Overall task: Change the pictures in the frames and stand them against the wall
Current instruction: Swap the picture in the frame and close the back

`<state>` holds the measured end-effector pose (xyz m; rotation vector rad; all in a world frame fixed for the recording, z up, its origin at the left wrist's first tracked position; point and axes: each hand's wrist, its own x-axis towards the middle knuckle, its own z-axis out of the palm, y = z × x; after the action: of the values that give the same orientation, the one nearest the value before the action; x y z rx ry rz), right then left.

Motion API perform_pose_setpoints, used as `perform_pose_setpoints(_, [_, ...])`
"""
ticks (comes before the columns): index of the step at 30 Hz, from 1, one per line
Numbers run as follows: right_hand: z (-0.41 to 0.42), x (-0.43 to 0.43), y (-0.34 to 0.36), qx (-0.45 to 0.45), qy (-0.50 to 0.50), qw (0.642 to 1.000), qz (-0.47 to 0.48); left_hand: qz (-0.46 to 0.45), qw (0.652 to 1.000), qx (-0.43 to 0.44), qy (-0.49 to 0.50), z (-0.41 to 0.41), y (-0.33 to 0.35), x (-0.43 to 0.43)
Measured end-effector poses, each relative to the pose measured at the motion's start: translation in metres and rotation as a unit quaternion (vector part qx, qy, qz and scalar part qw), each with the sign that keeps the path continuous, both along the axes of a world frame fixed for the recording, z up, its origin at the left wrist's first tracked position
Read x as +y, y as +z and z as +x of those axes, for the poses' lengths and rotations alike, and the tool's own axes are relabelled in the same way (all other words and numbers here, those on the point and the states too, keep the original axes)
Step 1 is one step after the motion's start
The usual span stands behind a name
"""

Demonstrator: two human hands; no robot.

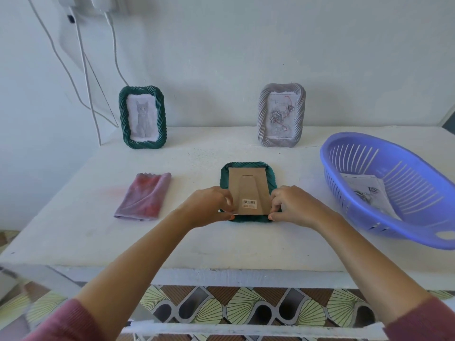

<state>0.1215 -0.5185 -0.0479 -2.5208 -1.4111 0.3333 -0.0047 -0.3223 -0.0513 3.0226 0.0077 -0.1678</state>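
the left hand (209, 205) has its fingers curled and pressed on the near left corner of a cardboard backing (250, 190); the right hand (293, 205) does the same at the near right corner, fingertips pinched against the backing's edge. the backing, with a barcode sticker (249, 203) near its lower end, sits in a green frame (248, 191) lying face down in the middle of the white table (221, 242). left of this frame lies a folded pink cloth (144, 195). right of it a purple basket (394, 190) sits tilted, with printed paper (366, 190) inside. behind the frame and to the left, a second green frame (142, 117) holding a cat picture stands against the wall (221, 57); behind and to the right, a grey frame (281, 114) with a rose picture stands there too. white cables (83, 70) hang down the wall beyond the cat frame.
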Motion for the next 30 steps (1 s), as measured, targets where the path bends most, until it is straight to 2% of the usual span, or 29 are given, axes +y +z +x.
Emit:
perform_pose_setpoints(5, [-0.002,0.001,-0.002,-0.018,0.019,1.000,0.010,-0.025,1.000,-0.002,0.002,0.000,-0.001,-0.003])
perform_pose_setpoints(11, [-0.002,0.003,-0.005,0.003,0.004,1.000,0.020,-0.087,0.995,-0.039,0.038,0.000,-0.006,-0.003])
perform_pose_setpoints(19, [-0.002,0.006,-0.006,0.038,-0.023,0.999,0.014,-0.209,0.971,-0.062,0.095,0.003,-0.012,0.003])
perform_pose_setpoints(24, [0.001,0.009,-0.006,0.091,-0.047,0.994,0.028,-0.282,0.948,-0.065,0.131,0.007,-0.014,0.004])
perform_pose_setpoints(26, [0.007,0.011,-0.005,0.132,-0.089,0.983,0.093,-0.326,0.921,-0.119,0.180,0.008,-0.017,0.006])
perform_pose_setpoints(29, [0.028,0.023,-0.003,0.121,-0.163,0.960,0.193,-0.418,0.817,-0.283,0.278,0.015,-0.020,0.010])
perform_pose_setpoints(30, [0.036,0.030,-0.003,0.109,-0.179,0.957,0.199,-0.414,0.802,-0.305,0.303,0.022,-0.019,0.013])
